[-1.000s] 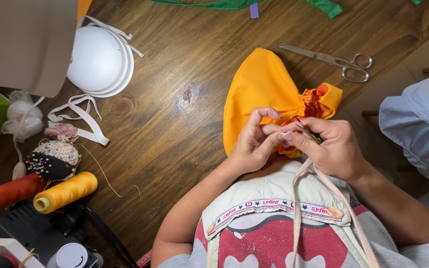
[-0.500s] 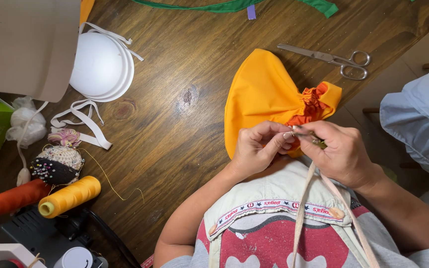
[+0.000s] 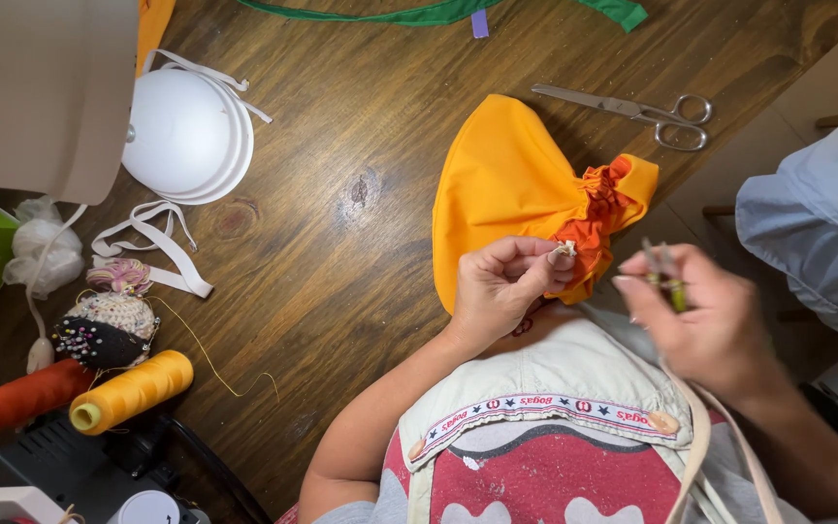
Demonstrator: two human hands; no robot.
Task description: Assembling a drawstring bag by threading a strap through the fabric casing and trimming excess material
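**Inspector:** Fabric first. Where does it lie?

**Assistant:** Orange cloth (image 3: 506,184) rests on the wooden table (image 3: 341,126), at the near edge, in front of the person. One end is gathered into a ruffle (image 3: 598,218) of darker orange.

**Inspector:** Left hand?

**Assistant:** Left hand (image 3: 501,291) sits on the near edge of the cloth. Thumb and forefinger are pinched closed on a small pale bit (image 3: 564,249) at the gathered seam; the other fingers are curled in. Whether that bit is elastic or tape, I cannot tell.

**Inspector:** Right hand?

**Assistant:** Right hand (image 3: 705,320) is off the cloth, just beside the ruffle and apart from the left hand. It is blurred. The fingers are closed around a thin tool (image 3: 666,277) with a metal tip and a greenish handle; its kind is not clear.

**Inspector:** Surroundings?

**Assistant:** Metal scissors (image 3: 632,112) lie on the table beyond the cloth, blades closed. A green strip of cloth (image 3: 419,15) runs along the far edge. To the left: a stack of white bowls (image 3: 186,136), loose white straps (image 3: 162,247), a pincushion (image 3: 104,325) stuck with pins, a yellow thread spool (image 3: 133,391) and an orange thread spool (image 3: 12,398) side by side. A yellow thread trails from the pincushion area across the wood. Pale blue cloth (image 3: 817,233) lies at the right, off the table.
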